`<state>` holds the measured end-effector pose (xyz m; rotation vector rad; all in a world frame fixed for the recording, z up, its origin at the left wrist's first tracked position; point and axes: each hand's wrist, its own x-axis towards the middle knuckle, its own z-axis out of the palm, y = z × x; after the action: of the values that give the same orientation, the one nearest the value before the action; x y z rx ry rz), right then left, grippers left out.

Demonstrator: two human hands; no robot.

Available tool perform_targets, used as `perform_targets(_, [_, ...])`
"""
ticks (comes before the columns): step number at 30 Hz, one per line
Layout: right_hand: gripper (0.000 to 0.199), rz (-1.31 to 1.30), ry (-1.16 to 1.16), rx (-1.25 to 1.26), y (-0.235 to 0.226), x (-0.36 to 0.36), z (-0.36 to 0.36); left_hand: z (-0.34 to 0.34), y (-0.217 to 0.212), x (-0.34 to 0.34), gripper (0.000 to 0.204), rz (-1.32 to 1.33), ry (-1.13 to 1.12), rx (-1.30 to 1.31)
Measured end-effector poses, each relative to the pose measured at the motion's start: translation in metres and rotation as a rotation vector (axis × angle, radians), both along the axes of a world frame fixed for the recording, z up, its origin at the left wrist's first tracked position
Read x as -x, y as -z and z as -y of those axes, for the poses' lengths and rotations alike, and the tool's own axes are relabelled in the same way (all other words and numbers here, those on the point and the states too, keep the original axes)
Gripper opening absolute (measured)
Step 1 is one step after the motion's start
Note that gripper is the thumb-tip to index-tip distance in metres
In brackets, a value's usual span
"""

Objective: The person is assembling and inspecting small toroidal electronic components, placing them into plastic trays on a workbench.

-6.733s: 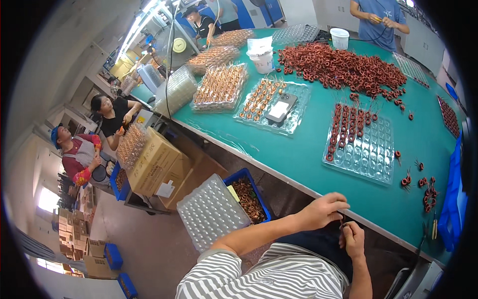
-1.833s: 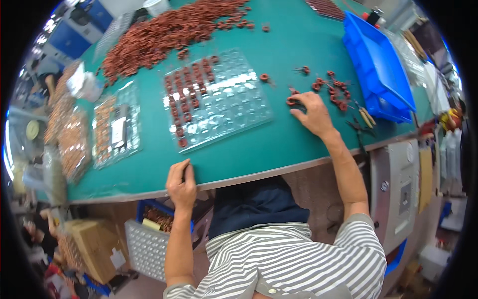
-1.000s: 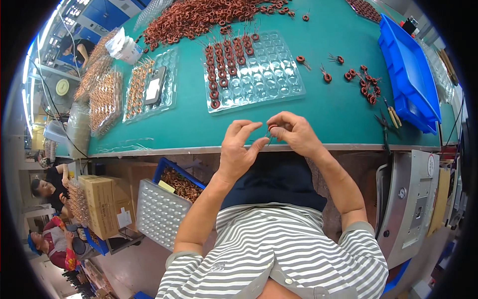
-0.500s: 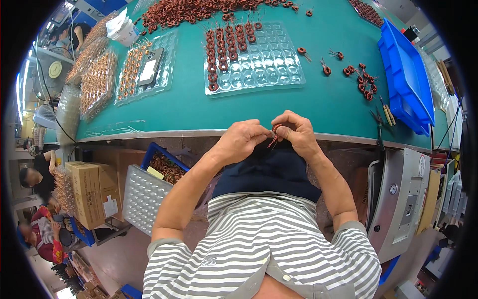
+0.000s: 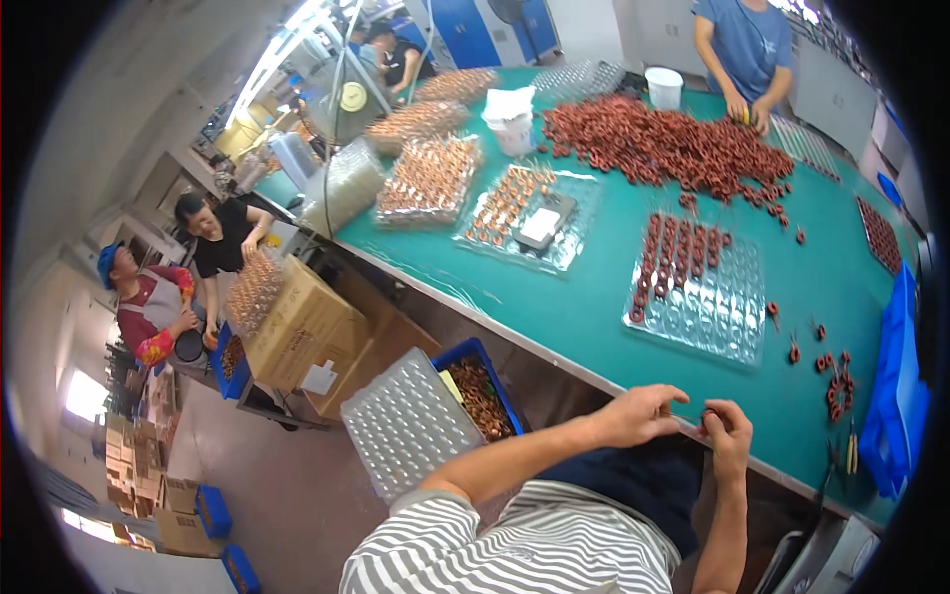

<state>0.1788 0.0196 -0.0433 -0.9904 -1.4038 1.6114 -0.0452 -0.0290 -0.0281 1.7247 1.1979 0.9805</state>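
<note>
Along the near edge of the green table [image 5: 594, 317], the right hand [image 5: 730, 438] is pinching a dark-red toroidal coil [image 5: 708, 416], while the left hand [image 5: 636, 414] is hovering beside it, thumb and forefinger parted.

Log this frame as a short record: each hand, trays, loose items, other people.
Left hand: near the table edge, thumb and fingers apart, no held item visible
Right hand: fingers closed on a small dark ring, mostly hidden
Nearest tray: clear tray, red rings toward its left
Second tray: clear, holding orange rings and a phone
Loose: heap of red rings; yellow-handled tool by a blue bin
People: several, including one in blue across the table
</note>
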Motion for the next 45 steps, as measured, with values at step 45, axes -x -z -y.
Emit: perform_targets(45, [0.011, -0.058, 0.087, 0.017, 0.032, 0.021, 0.043, 0.017, 0.01, -0.022, 0.036, -0.095, -0.384, -0.494])
